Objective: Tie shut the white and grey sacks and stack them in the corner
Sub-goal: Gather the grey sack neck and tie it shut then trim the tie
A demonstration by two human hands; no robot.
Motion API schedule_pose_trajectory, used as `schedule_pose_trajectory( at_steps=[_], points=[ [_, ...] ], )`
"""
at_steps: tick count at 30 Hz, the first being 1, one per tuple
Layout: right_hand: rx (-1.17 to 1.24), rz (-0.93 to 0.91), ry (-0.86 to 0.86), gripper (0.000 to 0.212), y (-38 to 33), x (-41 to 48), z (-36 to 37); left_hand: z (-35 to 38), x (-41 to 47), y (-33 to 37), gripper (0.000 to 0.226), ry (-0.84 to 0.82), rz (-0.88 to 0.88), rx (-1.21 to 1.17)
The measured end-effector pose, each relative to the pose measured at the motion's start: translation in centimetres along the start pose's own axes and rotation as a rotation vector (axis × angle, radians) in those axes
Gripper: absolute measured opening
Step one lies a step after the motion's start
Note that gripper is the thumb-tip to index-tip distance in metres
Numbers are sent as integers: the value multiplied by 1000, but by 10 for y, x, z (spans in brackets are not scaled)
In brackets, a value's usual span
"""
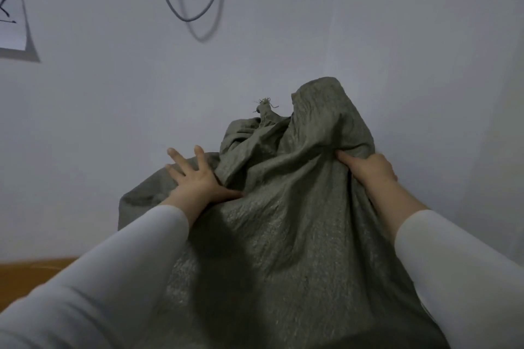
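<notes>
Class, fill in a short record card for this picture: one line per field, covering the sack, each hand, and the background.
Sack: grey sack, mouth bunched and knotted at top
Left hand: left hand flat on the sack, fingers spread
Right hand: right hand gripping a fold of sack
Background: white wall, hanging cable, paper sign

At about 8 o'clock from the middle of your view you see a small strip of brown wooden floor [34, 278], where it meets the pale wall. The grey sack [283, 249] fills the lower centre and hides the rest of it. Whether the sack stands directly on this floor cannot be told.
</notes>
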State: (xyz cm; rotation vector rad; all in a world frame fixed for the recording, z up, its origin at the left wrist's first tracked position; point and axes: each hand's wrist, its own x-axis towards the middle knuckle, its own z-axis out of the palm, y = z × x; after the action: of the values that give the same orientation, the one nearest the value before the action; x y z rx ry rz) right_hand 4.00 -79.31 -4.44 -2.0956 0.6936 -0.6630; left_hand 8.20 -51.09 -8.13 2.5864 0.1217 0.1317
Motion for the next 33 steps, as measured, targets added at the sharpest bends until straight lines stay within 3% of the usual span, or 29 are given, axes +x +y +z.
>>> schedule_pose_trajectory(
  at_steps=[5, 7, 10, 12, 16, 20, 25, 33],
  points=[
    [134, 27, -34, 53, -1, 5, 4, 5, 22, -5, 143, -109, -193, -167],
    [117, 35, -20, 52, -3, 5, 5, 4, 23, -6, 111, -53, -194, -110],
    [151, 48, -22, 49, -8, 5, 7, -4, 22, -5, 32, -23, -25, 108],
    [202, 61, -12, 48, -10, 4, 9, -11, 23, -7, 13, 20, 1, 118],
    [309, 110, 38, 42, -15, 0, 12, -28, 26, -2, 20, 149, -1, 109],
    [435, 148, 108, 38, -21, -5, 12, -37, 25, -3, 10, 182, 74, 12],
    [589, 117, 144, 39, -32, -22, 4, -60, 20, -14, 14, 256, 76, -122],
    [632, 1, 196, 38, -63, -75, -44, -118, -33, -31, 10, 452, 88, -353]
  ],
)
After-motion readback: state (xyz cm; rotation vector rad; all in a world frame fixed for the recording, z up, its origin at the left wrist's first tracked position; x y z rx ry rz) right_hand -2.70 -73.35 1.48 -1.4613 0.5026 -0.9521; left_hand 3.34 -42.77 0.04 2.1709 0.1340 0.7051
